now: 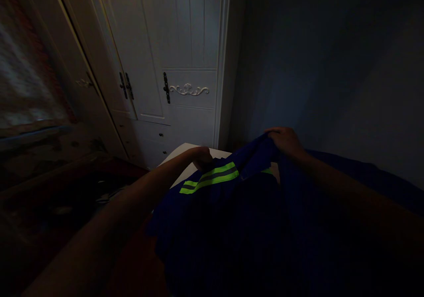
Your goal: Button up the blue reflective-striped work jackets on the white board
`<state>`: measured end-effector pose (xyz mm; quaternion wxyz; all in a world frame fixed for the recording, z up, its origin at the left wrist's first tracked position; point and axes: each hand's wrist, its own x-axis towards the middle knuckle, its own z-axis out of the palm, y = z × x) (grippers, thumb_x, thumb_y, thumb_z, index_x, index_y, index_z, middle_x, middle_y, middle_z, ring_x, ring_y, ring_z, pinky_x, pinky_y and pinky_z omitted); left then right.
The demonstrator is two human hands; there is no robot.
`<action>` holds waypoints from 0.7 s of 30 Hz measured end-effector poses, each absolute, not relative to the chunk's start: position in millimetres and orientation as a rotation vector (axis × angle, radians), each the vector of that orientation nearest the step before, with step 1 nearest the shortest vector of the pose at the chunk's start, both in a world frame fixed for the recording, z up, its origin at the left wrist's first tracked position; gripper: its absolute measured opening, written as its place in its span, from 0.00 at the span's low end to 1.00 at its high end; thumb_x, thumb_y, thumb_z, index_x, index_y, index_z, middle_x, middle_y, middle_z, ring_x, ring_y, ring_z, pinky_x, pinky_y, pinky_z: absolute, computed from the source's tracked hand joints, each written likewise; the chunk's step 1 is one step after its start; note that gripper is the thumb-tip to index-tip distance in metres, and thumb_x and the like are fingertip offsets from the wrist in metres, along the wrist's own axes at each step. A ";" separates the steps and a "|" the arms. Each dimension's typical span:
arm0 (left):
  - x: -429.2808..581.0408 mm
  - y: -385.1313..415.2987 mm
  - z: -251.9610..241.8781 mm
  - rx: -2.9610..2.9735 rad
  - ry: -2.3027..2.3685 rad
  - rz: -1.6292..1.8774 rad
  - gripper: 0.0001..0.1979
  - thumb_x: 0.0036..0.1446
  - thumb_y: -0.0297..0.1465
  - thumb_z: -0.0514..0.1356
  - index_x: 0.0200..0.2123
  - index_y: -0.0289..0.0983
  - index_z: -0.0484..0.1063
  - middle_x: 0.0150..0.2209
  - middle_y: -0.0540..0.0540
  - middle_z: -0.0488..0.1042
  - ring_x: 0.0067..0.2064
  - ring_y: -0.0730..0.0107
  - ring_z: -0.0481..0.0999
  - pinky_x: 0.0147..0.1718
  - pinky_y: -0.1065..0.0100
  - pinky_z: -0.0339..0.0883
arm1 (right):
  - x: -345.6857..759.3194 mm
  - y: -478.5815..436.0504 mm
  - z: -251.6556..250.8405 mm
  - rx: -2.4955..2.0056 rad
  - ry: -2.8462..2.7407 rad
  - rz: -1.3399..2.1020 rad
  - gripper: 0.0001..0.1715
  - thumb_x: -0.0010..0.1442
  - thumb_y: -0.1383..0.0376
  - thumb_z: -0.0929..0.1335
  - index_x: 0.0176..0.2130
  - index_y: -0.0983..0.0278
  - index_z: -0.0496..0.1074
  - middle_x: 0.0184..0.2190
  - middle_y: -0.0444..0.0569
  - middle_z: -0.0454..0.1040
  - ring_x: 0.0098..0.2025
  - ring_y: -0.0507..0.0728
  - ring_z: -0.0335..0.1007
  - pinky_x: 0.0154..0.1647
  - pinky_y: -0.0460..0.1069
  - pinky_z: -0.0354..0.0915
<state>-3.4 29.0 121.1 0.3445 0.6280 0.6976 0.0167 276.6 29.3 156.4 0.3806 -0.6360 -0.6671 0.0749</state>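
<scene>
A dark blue work jacket with a yellow-green and grey reflective band hangs in front of me, partly over a pale surface. My left hand is closed on its cloth just above the band. Farther right, my right hand pinches an upper edge of the same garment and holds it up, so the fabric is stretched between both hands. The lower part of the jacket sinks into deep shadow, and its outline there is hard to make out.
Beneath the jacket, a pale tabletop shows. Behind it stands a white wardrobe with dark handles. A bluish wall lies to the right, with more blue cloth along its foot. Dim clutter fills the left side.
</scene>
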 end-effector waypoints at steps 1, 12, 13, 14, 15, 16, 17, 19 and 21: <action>-4.5 28.7 123.4 1.649 1.830 0.118 0.07 0.56 0.27 0.61 0.37 0.29 0.75 0.28 0.38 0.78 0.28 0.63 0.79 0.29 0.67 0.75 | 277.1 30.5 155.2 -1.628 -1.711 0.197 0.20 0.58 0.69 0.63 0.44 0.65 0.81 0.37 0.51 0.81 0.32 0.57 0.75 0.33 0.48 0.66; -57.0 27.9 163.5 2.064 2.014 0.623 0.18 0.63 0.26 0.44 0.40 0.28 0.73 0.27 0.41 0.77 0.27 0.70 0.77 0.29 0.73 0.69 | 306.1 26.7 169.6 -1.677 -1.763 -0.017 0.16 0.57 0.60 0.67 0.39 0.65 0.81 0.35 0.53 0.81 0.38 0.62 0.77 0.37 0.50 0.67; -59.6 26.4 162.3 2.108 2.026 0.589 0.17 0.62 0.27 0.45 0.42 0.29 0.73 0.27 0.41 0.77 0.27 0.69 0.77 0.30 0.72 0.69 | 305.8 24.5 169.5 -1.696 -1.791 -0.039 0.16 0.57 0.59 0.67 0.38 0.65 0.81 0.35 0.53 0.80 0.38 0.62 0.76 0.37 0.50 0.66; -61.1 24.7 160.0 2.150 2.037 0.552 0.17 0.62 0.27 0.47 0.45 0.29 0.73 0.27 0.41 0.77 0.27 0.67 0.77 0.31 0.70 0.70 | 305.1 22.5 168.8 -1.710 -1.811 -0.054 0.16 0.57 0.59 0.66 0.37 0.64 0.81 0.34 0.53 0.80 0.38 0.63 0.76 0.36 0.51 0.65; -61.6 22.8 156.7 2.188 2.050 0.515 0.17 0.61 0.27 0.48 0.49 0.30 0.71 0.29 0.40 0.78 0.29 0.65 0.78 0.32 0.68 0.70 | 304.0 20.8 167.7 -1.713 -1.824 -0.062 0.16 0.58 0.58 0.66 0.35 0.64 0.80 0.34 0.53 0.80 0.37 0.62 0.76 0.36 0.51 0.65; -61.1 20.9 152.8 2.224 2.065 0.481 0.18 0.60 0.27 0.50 0.52 0.30 0.69 0.33 0.38 0.79 0.32 0.62 0.79 0.35 0.66 0.70 | 302.9 19.8 166.3 -1.704 -1.833 -0.068 0.16 0.58 0.58 0.65 0.34 0.63 0.80 0.33 0.52 0.80 0.37 0.62 0.75 0.35 0.51 0.64; -60.0 19.0 148.3 2.255 2.083 0.454 0.20 0.59 0.28 0.52 0.53 0.31 0.68 0.37 0.36 0.79 0.36 0.59 0.79 0.37 0.63 0.70 | 301.8 19.4 164.6 -1.686 -1.848 -0.070 0.16 0.58 0.58 0.64 0.33 0.63 0.79 0.32 0.51 0.79 0.36 0.61 0.75 0.35 0.51 0.63; -55.7 16.1 138.7 2.309 2.105 0.415 0.20 0.57 0.29 0.54 0.53 0.33 0.69 0.45 0.33 0.77 0.44 0.54 0.78 0.42 0.60 0.69 | 299.7 20.9 160.7 -1.645 -1.895 -0.050 0.15 0.58 0.59 0.63 0.31 0.63 0.77 0.32 0.51 0.78 0.36 0.61 0.74 0.35 0.50 0.63; -49.5 15.0 128.8 2.353 2.085 0.402 0.19 0.58 0.33 0.55 0.51 0.34 0.70 0.50 0.34 0.75 0.50 0.52 0.75 0.46 0.59 0.67 | 297.6 24.1 155.8 -1.613 -1.976 0.019 0.13 0.57 0.60 0.63 0.31 0.63 0.75 0.33 0.52 0.78 0.38 0.60 0.73 0.36 0.50 0.64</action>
